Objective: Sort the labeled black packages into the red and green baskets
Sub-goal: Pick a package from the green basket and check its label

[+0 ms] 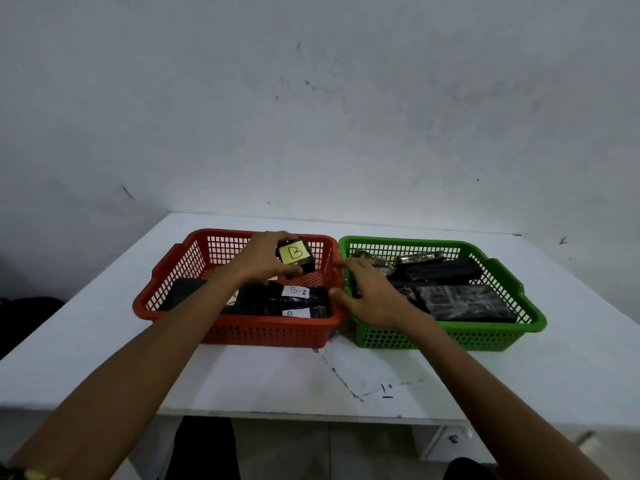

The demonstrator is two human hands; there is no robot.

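The fingers [277, 237] of my left hand [265, 259] curl over the top of a small black package [306, 267] while the thumb pinches it from below, holding it tilted above the far half of the red basket [239, 322], its yellow label [295, 253] marked "B" turned toward me. My right hand [372, 294] lies palm down, its fingers [343, 264] loosely spread and holding nothing. It rests over the left end of the green basket [450, 337], the index finger reaching toward the edge where the two baskets stand side by side and the thumb tip just beside the red one's right rim. Both forearms [156, 348] run bare from the bottom corners of the frame up across the white tabletop [277, 375]. Under my left wrist, inside the red basket, lie more black packages [311, 301], two showing white labels with a "B"; my forearm hides part of them. The green basket holds several dark packages [464, 303] whose labels cannot be seen, and my right hand covers its left end. Whether the held package touches the red basket's back wall cannot be told.
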